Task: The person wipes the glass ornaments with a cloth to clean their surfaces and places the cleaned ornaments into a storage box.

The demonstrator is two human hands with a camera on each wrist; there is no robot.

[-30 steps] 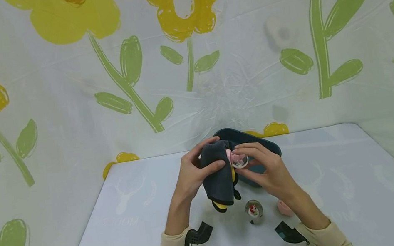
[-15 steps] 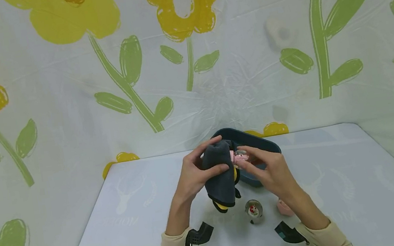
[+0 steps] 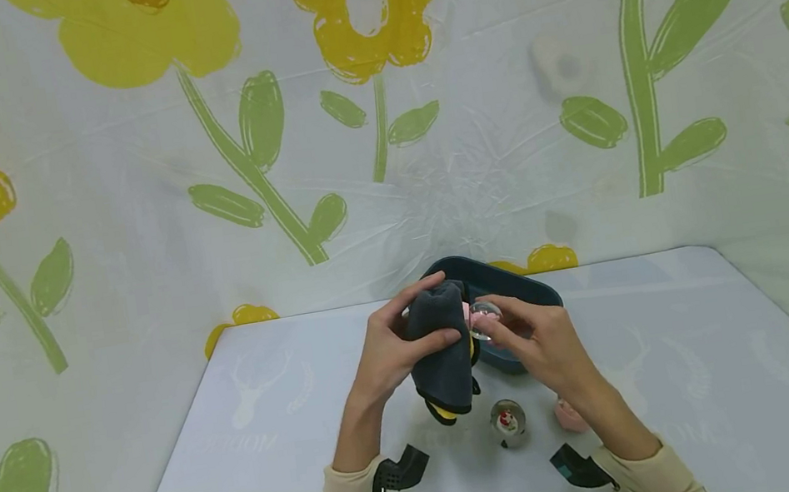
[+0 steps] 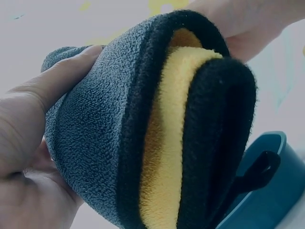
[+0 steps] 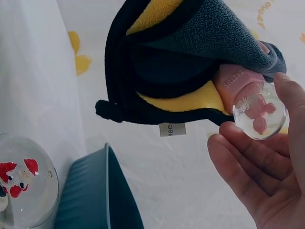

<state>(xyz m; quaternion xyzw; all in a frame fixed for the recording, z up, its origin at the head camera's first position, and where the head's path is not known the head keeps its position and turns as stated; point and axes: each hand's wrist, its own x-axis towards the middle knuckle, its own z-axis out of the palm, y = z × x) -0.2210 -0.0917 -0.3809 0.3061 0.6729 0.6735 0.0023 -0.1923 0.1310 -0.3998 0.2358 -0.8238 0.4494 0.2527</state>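
My left hand grips a folded cloth, dark grey outside and yellow inside with black edging. The cloth wraps around the pink base of a small snow globe, whose clear dome sticks out on the right with a pink figure inside. Thumb and fingers of my right hand pinch that dome. In the left wrist view the cloth's folds hide the globe. On the table below stands a second snow globe with a red-and-white figure. A pink object sits beside it, partly covered by my right forearm.
A dark teal bin stands behind the hands at the table's back edge. The white table meets a flower-printed curtain there. A black loop hangs from the cloth near the bin.
The right hand's fingers have shifted from spread around the dome to a closer pinch, and the dome has turned. The left hand and cloth have moved very slightly right.
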